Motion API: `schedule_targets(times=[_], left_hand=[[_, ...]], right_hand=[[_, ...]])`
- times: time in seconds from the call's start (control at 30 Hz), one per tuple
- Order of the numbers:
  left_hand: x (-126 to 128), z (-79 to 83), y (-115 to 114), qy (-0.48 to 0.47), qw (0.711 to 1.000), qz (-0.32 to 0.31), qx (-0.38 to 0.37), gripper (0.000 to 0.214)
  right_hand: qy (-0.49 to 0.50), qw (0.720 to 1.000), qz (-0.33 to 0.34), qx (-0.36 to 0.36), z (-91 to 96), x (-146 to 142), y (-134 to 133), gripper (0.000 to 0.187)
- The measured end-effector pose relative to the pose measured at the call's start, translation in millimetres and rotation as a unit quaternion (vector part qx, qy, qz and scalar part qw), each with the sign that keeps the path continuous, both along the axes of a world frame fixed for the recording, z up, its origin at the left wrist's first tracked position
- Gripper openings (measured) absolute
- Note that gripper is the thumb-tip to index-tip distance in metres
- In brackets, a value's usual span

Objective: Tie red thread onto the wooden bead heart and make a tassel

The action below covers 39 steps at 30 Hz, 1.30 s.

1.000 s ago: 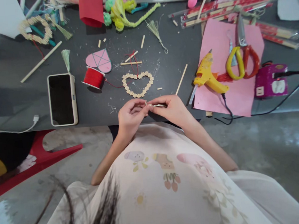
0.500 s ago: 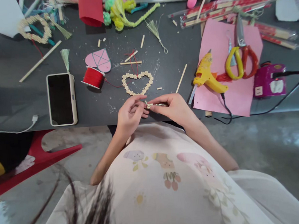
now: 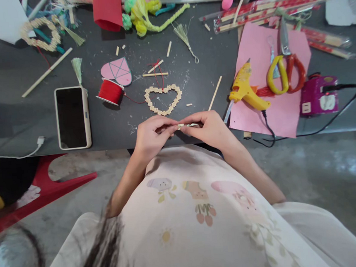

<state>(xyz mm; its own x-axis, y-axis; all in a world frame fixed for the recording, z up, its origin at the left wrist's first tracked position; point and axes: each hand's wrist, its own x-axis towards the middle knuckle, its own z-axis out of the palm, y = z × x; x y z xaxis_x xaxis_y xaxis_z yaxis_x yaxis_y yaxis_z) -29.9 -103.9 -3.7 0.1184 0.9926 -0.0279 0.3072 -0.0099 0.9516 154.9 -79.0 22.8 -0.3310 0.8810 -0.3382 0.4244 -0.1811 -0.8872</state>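
Observation:
Close to the table's front edge, my left hand [image 3: 153, 136] and my right hand [image 3: 210, 130] meet fingertip to fingertip. Between them they pinch a small pale wooden piece [image 3: 181, 125], partly covered by the fingers. Something thin and light also shows under my right fingers, too hidden to name. Just beyond the hands lies a heart-shaped frame [image 3: 148, 98] of pale beads or small wooden bits, with a red thread loop at its top. Left of it is a spool of red thread [image 3: 110, 92], its thread running toward the heart.
A yellow glue gun [image 3: 245, 88] and scissors [image 3: 285, 53] lie on pink paper [image 3: 292, 36] at right, beside a purple power box [image 3: 319, 94]. A phone [image 3: 72, 118] is at left. Thin sticks [image 3: 215, 93], a tassel [image 3: 185, 37] and a pink cutout [image 3: 118, 71] lie around.
My left fingers, earlier loosely apart around the small piece, have closed to a pinch and come against my right fingertips. Objects on the table stay where they were.

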Motion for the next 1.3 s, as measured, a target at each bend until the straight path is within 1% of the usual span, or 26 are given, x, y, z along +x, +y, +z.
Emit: schedule_targets(times=[0.07,0.2,0.27,0.4,0.53,0.73,0.93,1.07,1.17,1.3], left_hand=[[-2,0.2,0,0.015,1.0,-0.012,0.011,0.015],[-6,1.4,1,0.075,0.993,-0.055,0.078,0.017],[-7,2.9,1,0.105,0.987,-0.065,0.105,0.018],[-7,6.8,0,0.158,0.977,-0.064,0.131,0.018],[-7,9.2,0,0.183,0.969,-0.082,0.141,0.02],[-11,9.2,3,0.182,0.97,-0.103,0.128,0.018],[-15,7.5,8,0.123,0.981,-0.118,0.089,0.013],[-19,6.2,10,0.092,0.984,-0.146,0.053,0.016],[-19,5.1,10,0.089,0.981,-0.157,0.066,0.015],[-18,1.8,9,0.086,0.978,-0.149,0.115,0.015]], right_hand=[[0.0,1.0,0.0,-0.006,0.7,1,0,0.021],[0.006,1.0,0.002,-0.016,-0.5,3,1,0.021],[0.017,1.0,0.003,-0.023,-1.4,3,1,0.021],[0.038,0.998,0.006,-0.046,-1.4,5,2,0.021],[0.029,0.999,0.005,-0.039,-1.8,5,3,0.022],[0.01,0.999,0.02,-0.035,-3.3,5,4,0.021],[-0.001,0.998,0.045,-0.042,-0.3,5,4,0.023],[-0.014,0.995,0.087,-0.038,-2.2,4,4,0.024],[-0.022,0.993,0.117,-0.022,-4.1,4,3,0.024],[-0.022,0.992,0.12,-0.021,-4.6,4,3,0.023]])
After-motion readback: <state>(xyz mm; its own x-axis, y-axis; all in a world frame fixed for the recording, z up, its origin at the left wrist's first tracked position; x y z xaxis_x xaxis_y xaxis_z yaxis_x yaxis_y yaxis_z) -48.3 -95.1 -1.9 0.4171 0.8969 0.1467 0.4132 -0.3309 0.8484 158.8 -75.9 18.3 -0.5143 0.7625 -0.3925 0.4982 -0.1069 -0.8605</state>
